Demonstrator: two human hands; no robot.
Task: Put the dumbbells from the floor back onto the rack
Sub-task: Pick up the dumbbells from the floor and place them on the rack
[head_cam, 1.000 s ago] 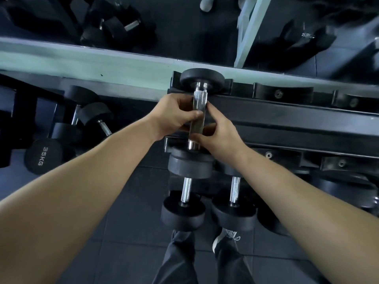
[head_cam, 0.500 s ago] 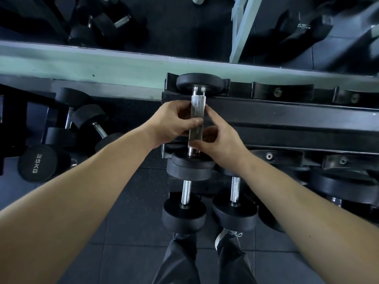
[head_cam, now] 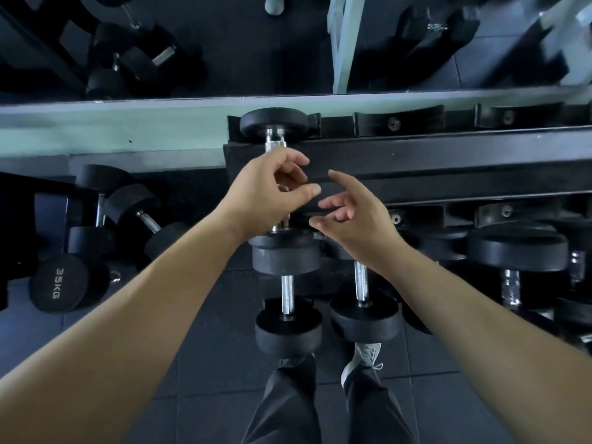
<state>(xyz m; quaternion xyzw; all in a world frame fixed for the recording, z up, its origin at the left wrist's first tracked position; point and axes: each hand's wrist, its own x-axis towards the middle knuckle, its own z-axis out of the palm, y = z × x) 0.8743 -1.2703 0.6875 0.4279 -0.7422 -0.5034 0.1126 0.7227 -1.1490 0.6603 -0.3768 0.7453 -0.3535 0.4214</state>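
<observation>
A black dumbbell [head_cam: 275, 123] with a chrome handle lies across the top tier of the black rack [head_cam: 448, 155], its far head in the leftmost cradle. My left hand [head_cam: 266, 190] hovers over the handle with fingers loosely curled, holding nothing. My right hand [head_cam: 349, 216] is just right of it, fingers spread, clear of the handle. Below, two more dumbbells [head_cam: 287, 296] [head_cam: 362, 302] rest on a lower tier. Dumbbells on the floor at left include one marked 35KG [head_cam: 59, 283].
Empty cradles [head_cam: 397, 123] run along the top tier to the right. A larger dumbbell [head_cam: 515, 251] sits on the lower tier at right. A mirror [head_cam: 224, 43] behind reflects the room. My legs and shoes [head_cam: 362, 357] stand on dark floor tiles.
Both hands have let go of the dumbbell's handle and opened; the right hand has drawn back to the right. The dumbbell stays on the top tier.
</observation>
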